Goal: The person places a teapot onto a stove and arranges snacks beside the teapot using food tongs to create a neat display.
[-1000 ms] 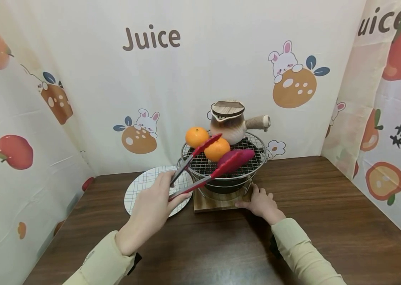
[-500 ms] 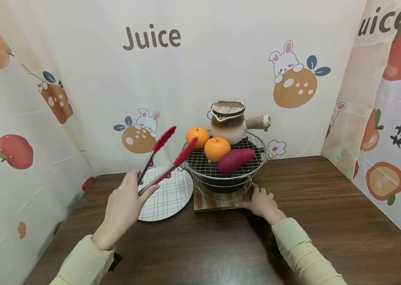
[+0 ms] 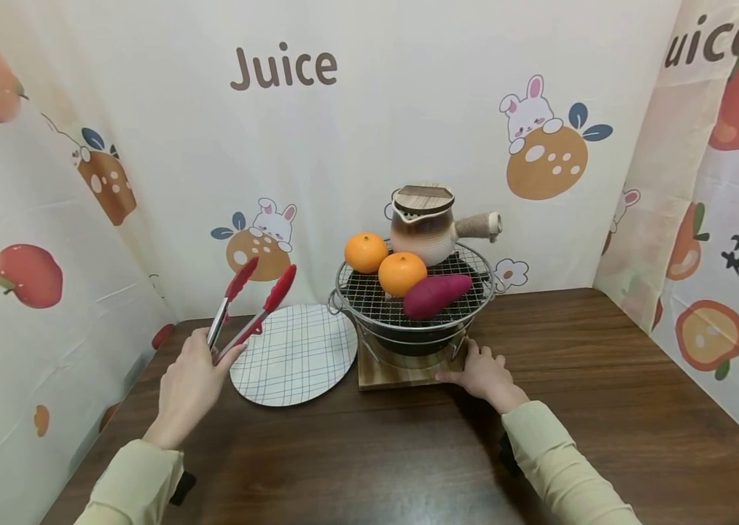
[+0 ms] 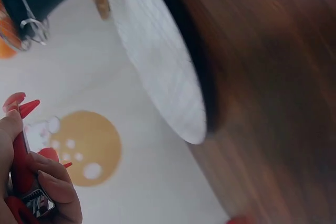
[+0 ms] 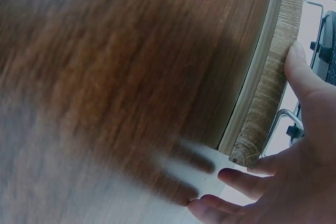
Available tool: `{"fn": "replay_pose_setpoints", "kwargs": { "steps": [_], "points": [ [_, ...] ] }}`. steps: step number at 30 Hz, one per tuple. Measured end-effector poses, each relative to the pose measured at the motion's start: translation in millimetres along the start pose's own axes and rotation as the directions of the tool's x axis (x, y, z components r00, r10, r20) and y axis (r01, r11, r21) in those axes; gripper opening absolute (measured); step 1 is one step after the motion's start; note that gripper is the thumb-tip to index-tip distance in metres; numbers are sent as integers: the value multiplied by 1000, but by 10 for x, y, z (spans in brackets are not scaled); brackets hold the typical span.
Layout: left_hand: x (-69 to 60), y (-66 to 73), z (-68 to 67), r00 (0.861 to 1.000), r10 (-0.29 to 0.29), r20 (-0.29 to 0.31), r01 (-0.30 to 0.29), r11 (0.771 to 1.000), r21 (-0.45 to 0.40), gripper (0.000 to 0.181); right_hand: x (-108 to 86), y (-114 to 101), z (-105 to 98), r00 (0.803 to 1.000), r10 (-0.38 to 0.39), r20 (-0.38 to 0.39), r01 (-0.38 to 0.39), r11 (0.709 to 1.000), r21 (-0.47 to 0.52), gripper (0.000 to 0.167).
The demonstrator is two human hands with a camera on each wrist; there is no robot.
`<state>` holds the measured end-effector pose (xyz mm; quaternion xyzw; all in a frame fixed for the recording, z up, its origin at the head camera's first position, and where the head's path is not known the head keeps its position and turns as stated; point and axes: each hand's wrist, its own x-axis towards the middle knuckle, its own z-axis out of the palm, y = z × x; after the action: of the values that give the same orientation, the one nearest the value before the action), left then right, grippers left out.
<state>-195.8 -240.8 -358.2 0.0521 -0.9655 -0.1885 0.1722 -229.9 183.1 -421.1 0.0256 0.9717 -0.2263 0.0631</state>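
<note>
My left hand (image 3: 189, 383) grips a pair of red-tipped metal tongs (image 3: 277, 289), held above and left of the plate. The arms of the tongs are spread, with nothing between them. My right hand (image 3: 484, 373) holds the front right corner of a wooden board (image 3: 396, 378), its thumb against the front edge. On that board stands a round grill (image 3: 369, 295) with a wire mesh top. Two mandarins (image 3: 366, 252) and a purple sweet potato (image 3: 436, 296) lie on the mesh. Behind them sits a clay teapot (image 3: 423, 237) with a wooden lid and a rope-wrapped side handle.
A round white plate (image 3: 297, 355) with a grid pattern lies on the dark wooden table (image 3: 343, 467), just left of the board. Printed cloth (image 3: 369, 131) hangs along the back and both sides.
My left hand has moved left with the tongs, away from the sweet potato and past the plate. The sweet potato stays on the mesh. The right hand keeps its place.
</note>
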Motion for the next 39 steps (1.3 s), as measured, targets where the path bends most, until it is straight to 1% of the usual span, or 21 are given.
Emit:
{"fn": "replay_pose_setpoints", "kwargs": {
  "steps": [3, 8, 15, 19, 23, 26, 29, 31, 36, 39],
  "points": [
    [18, -108, 33, 999, -40, 5, 39, 999, 11, 58, 4, 3, 2, 1000, 1, 1, -1, 1000, -1, 107],
    [39, -271, 103, 995, -96, 36, 95, 995, 33, 59, 12, 4, 0, 1000, -2, 2, 2, 1000, -3, 107],
    [72, -467, 182, 987, -143, 73, 140, 989, 38, 71, 15, 4, -5, 1000, 2, 4, -2, 1000, 2, 107],
    [88, -560, 223, 978, -179, 109, 176, 984, 37, 74, 16, 3, -7, 1000, 4, 1, -4, 1000, 4, 107],
    [84, -637, 265, 962, -226, 152, 223, 974, 35, 77, 18, 6, 2, 1000, 6, 0, -6, 1000, 6, 107],
    [84, -699, 302, 953, -249, 172, 249, 968, 25, 78, 22, 8, 7, 1000, 6, 2, -6, 1000, 4, 107],
    [91, -753, 343, 950, -252, 186, 253, 967, 21, 78, 23, 9, 6, 1000, 9, 3, -9, 1000, 0, 108],
    [96, -783, 376, 950, -249, 188, 249, 968, 23, 76, 23, 8, 4, 1000, 11, 3, -11, 1000, -1, 108],
    [115, -823, 429, 951, -251, 183, 248, 968, 36, 71, 28, 6, 6, 1000, 14, 4, -14, 1000, -3, 108],
    [130, -843, 448, 947, -262, 184, 259, 965, 42, 72, 30, 5, 4, 1000, 14, 6, -14, 1000, -3, 108]
  ]
}}
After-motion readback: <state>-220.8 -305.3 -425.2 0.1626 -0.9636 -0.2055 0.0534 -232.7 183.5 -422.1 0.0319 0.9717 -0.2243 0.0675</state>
